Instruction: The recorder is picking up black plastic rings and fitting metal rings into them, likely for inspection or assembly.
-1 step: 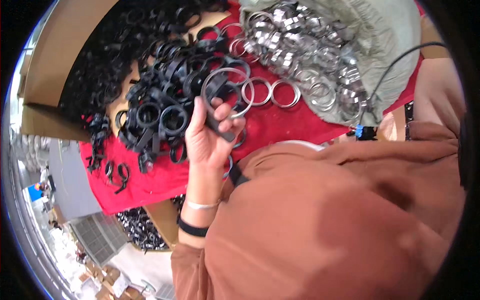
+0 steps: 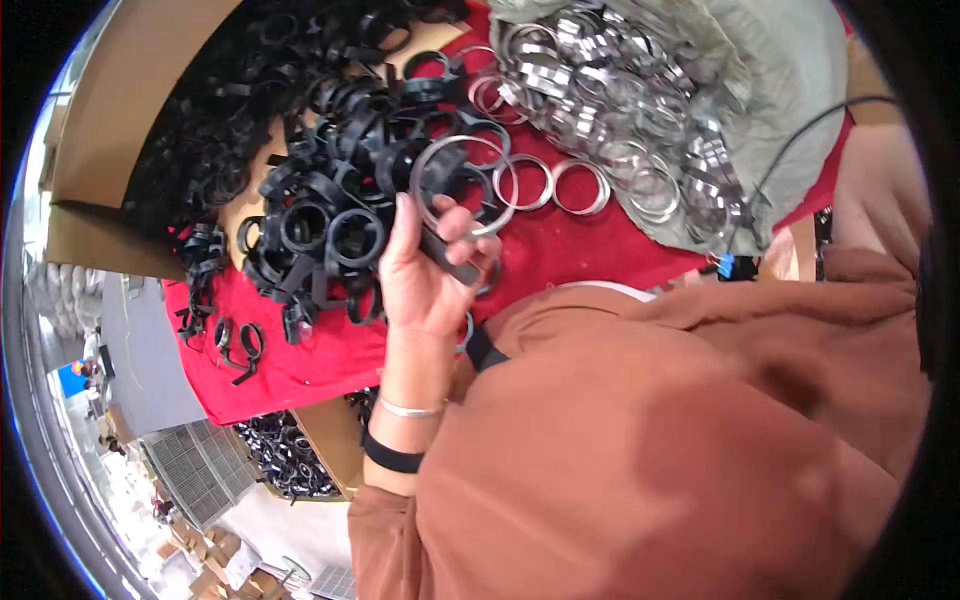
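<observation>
My left hand (image 2: 428, 285) is raised palm up over the front of the red-covered table, its thumb upright and fingers curled. They close around a short flat black piece (image 2: 452, 262) lying across the palm. A thin silvery metal ring (image 2: 415, 172) stands up at the fingertips. Whether the ring is joined to the black piece cannot be made out. Just beyond the hand is a heap of black ring-shaped plastic parts (image 2: 355, 238). Two loose metal rings (image 2: 582, 188) lie to the hand's right. My right hand is not seen.
A big cardboard box (image 2: 120, 130) tips more black parts out at the left. A grey-green sack (image 2: 770, 90) at the back right holds shiny metal rings (image 2: 590, 80). One black cable (image 2: 800, 140) crosses it. Below the red cloth (image 2: 300, 375) stands a box of dark parts (image 2: 285, 455).
The whole scene has shifted slightly to the right in the picture. My left hand keeps the same grip on the black piece and the ring.
</observation>
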{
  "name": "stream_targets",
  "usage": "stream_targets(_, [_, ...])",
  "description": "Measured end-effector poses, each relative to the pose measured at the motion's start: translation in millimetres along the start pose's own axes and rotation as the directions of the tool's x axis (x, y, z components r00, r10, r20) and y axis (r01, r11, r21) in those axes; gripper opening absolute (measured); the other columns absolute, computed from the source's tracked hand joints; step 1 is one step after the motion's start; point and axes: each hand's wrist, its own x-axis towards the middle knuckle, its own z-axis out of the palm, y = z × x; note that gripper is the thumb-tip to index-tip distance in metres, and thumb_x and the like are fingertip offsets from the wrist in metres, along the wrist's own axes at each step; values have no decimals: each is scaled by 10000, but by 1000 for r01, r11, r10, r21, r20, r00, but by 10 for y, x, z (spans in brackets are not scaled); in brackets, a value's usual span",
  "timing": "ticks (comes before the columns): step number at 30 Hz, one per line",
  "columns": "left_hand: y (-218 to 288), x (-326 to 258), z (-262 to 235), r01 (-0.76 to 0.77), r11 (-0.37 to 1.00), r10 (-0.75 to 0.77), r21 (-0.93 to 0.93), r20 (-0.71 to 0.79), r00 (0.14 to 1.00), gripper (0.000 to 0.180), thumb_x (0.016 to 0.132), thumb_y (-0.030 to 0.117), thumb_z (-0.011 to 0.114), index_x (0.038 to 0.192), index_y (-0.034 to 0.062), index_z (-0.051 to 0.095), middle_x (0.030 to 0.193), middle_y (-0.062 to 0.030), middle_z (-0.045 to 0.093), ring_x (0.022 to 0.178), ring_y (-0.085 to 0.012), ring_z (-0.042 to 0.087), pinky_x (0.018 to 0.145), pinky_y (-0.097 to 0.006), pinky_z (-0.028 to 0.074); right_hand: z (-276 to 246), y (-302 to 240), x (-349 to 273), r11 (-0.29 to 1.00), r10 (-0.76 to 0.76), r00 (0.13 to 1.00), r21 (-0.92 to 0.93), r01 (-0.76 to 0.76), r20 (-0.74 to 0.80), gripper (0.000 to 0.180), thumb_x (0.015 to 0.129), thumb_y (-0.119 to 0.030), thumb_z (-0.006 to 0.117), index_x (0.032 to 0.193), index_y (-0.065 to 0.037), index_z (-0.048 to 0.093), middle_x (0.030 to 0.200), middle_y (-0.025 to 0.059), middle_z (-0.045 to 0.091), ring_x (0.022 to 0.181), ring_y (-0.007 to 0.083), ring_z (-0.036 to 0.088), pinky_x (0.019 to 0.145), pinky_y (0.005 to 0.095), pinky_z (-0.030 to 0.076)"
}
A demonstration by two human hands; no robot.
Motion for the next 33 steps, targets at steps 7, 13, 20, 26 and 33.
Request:
stream_targets(7, [67,23,-46,40,998,-36,-50,67,997,526,927,522,346,933,39,555,623,-5,398,528,-131,370,633,-296,354,5,28,94,999,47,997,-28,-45,63,427,917,-392,447,1034,0,569,963,94,583,835,171,570,728,292,487])
stream_targets(13, [129,-54,-2,-63,991,56,121,60,997,493,941,480,341,886,46,568,590,-20,422,488,-128,346,555,-290,352,-126,-68,282,880,335,942,-349,-323,-28,477,912,-442,445,966,1,612,884,93,608,776,173,584,682,291,502])
stream_targets(20, [140,-56,22,-215,892,225,398,20,974,461,930,461,373,861,50,571,547,-14,417,461,-134,359,517,-272,348,217,741,109,195,963,173,86,-977,-207,483,903,-452,478,984,-2,634,828,73,632,690,139,583,614,276,511])
stream_targets(26, [72,-81,10,-270,828,359,492,-96,928,406,911,410,432,853,37,578,714,-85,598,459,-147,427,490,-261,365,462,984,-91,42,998,30,215,-976,-62,329,868,-314,576,961,-9,658,818,84,644,663,122,574,593,273,488])
stream_targets(33, [155,-75,-88,-198,869,277,453,-114,954,364,925,365,436,853,33,568,941,-146,625,679,-173,591,553,-264,487,596,1003,-335,460,749,584,-388,-798,-314,383,685,42,517,1063,40,575,793,192,565,749,366,565,666,401,475])
